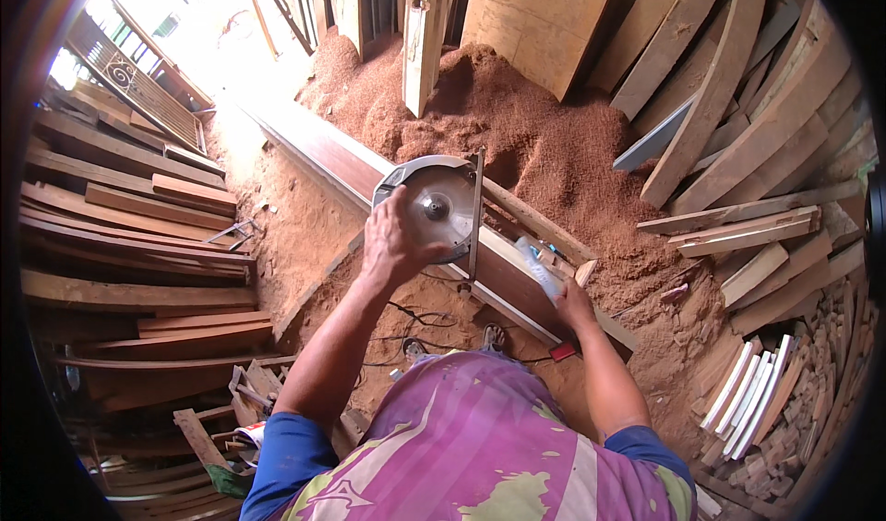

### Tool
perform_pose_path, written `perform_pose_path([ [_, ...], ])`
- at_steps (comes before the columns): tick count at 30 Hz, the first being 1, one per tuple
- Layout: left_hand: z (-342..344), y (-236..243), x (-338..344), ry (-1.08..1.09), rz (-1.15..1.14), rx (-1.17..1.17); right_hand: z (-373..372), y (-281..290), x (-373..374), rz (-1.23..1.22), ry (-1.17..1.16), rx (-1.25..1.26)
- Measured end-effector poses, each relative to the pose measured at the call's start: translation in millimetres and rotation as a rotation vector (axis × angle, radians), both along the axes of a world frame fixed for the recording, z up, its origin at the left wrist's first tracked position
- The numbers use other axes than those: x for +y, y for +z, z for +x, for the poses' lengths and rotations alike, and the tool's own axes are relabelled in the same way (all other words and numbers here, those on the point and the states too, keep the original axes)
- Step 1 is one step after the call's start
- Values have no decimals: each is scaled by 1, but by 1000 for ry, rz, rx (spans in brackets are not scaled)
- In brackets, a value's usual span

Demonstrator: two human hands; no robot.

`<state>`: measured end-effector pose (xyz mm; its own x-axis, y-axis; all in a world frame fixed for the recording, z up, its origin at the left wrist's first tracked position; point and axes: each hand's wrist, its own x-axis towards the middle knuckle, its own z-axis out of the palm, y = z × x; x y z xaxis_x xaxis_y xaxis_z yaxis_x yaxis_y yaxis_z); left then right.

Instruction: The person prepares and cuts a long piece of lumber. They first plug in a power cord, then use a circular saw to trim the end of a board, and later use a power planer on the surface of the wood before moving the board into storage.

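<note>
A circular saw point(426, 205) rests on a long board point(365, 166), its round blade facing up and its base plate seen edge-on at the right. My left hand point(397, 239) lies over the left side of the blade and guard with its fingers stretched out; whether it touches the blade I cannot tell. My right hand point(574, 301) is closed round a clear plastic bottle point(538, 267), tilted over the right part of the board. Beside the bottle, a wooden tray point(546, 216) with small wood pieces runs along the board's far side.
Reddish sawdust point(563, 147) is heaped behind the board. Stacked planks point(138, 212) line the left, and leaning timbers point(720, 87) fill the right. White strips point(749, 396) lie at the lower right. A dark cable point(420, 316) runs over the ground near my feet point(494, 336).
</note>
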<state>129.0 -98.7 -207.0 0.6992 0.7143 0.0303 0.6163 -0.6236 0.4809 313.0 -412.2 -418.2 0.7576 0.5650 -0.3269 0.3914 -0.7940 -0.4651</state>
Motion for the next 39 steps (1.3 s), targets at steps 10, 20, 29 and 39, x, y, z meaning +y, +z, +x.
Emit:
perform_pose_path([
  [10, 5, 11, -30, -19, -120, 355, 42, 116, 29, 428, 13, -146],
  [20, 10, 7, -32, -20, -61, 410, 92, 185, 107, 283, 475, -439],
  [29, 11, 4, -30, -12, -61, 407, 97, 180, 108, 242, 470, -366],
  [39, 8, 1, -32, -12, -2, 423, 94, 185, 112, 236, 475, -346],
])
